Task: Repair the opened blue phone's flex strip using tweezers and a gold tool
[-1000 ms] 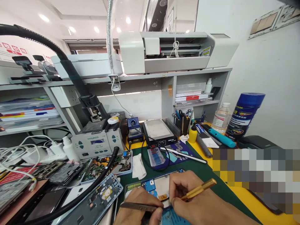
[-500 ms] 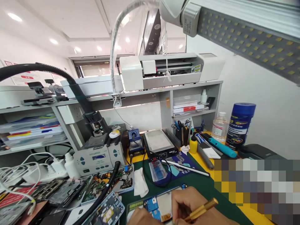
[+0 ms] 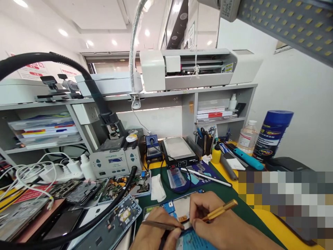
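My left hand (image 3: 157, 224) is closed around a pair of dark metal tweezers (image 3: 153, 225), low in the middle of the head view. My right hand (image 3: 208, 213) grips a slim gold-handled tool (image 3: 221, 210), pen-fashion; its working tip is hidden by my fingers. Both hands meet over an opened phone (image 3: 179, 208), which shows a blue board and a pale metal plate. Beneath my fingers is a blue printed surface (image 3: 196, 241). A green mat (image 3: 223, 194) lies under the work.
At left, a phone frame (image 3: 114, 224) lies near a thick black hose (image 3: 104, 227). A tray of circuit boards (image 3: 140, 184) and white tissue (image 3: 158, 187) sit behind. Farther back are a hot-air station (image 3: 114, 163), heating plate (image 3: 179, 151), white stylus-like stick (image 3: 208, 177) and blue-capped can (image 3: 273, 135).
The view has tilted down and shifted left, bringing more of both hands into sight. My left hand's tweezers and the blue surface now show. The gold-handled tool stays in my right hand.
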{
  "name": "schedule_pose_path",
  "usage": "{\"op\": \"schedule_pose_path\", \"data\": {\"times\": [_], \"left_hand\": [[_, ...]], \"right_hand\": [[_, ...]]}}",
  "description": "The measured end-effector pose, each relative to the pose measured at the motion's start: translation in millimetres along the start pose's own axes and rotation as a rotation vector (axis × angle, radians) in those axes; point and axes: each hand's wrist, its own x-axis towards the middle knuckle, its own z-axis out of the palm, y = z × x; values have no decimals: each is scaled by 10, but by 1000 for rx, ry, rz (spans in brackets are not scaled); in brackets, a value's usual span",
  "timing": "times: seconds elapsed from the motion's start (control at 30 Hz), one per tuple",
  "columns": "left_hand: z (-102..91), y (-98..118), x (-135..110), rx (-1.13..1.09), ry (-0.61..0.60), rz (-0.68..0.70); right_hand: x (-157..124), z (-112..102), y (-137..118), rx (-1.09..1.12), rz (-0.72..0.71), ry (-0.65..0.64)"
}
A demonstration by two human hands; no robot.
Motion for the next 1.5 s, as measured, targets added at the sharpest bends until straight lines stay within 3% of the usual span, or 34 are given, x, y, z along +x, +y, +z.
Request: {"op": "schedule_pose_path", "data": {"times": [0.13, 0.23, 0.47, 0.7, 0.9, 1.1, 1.2, 1.27, 1.4, 1.5], "left_hand": [[-32, 48, 0, -15, -5, -9], [-32, 99, 20, -29, 46, -105], [-81, 145, 141, -49, 3, -217], [-115, 124, 175, -22, -2, -284], [-118, 166, 167, -34, 23, -241], [-103, 104, 117, -63, 42, -147], [-54, 42, 62, -56, 32, -91], [13, 21, 25, -32, 99, -94], [129, 64, 2, -29, 266, -196], [123, 147, 38, -85, 349, -315]], "right_hand": [[30, 24, 57, 246, 17, 18], [68, 40, 101, 430, 52, 64], [143, 85, 137, 602, 82, 102], [213, 58, 129, 571, 56, 101], [234, -110, 106, 403, 18, 29], [241, -83, 112, 384, 17, -52], [221, -26, 156, 447, -1, -4], [207, 5, 187, 503, -12, 41], [226, -5, 246, 613, -42, 173], [306, -77, 315, 693, -78, 381]]}}
